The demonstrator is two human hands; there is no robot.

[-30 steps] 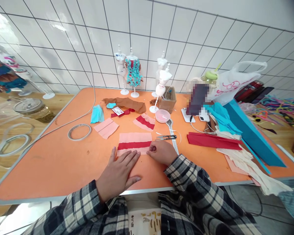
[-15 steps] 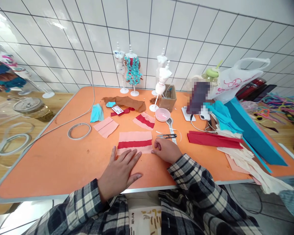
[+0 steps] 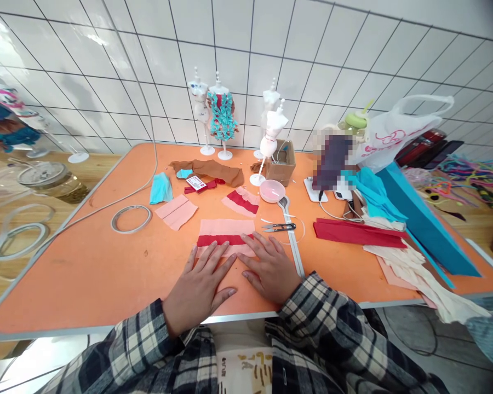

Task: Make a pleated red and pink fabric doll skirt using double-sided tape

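With your left hand [image 3: 198, 287] and right hand [image 3: 271, 267] spread flat, press the pink-and-red striped fabric [image 3: 227, 229] at frame centre evenly.

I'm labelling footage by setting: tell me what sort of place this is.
Probably a dressmaking craft workspace: small white torso-shaped mannequins, dark metal thread snips and a red-striped rectangular pink cloth suggest it.

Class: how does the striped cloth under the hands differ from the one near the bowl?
The front cloth looks larger than the back cloth. The front cloth lies roughly straight across, the back cloth slanted. Left hand and right hand touch the front cloth, not the back cloth. Both are pink with a red band.
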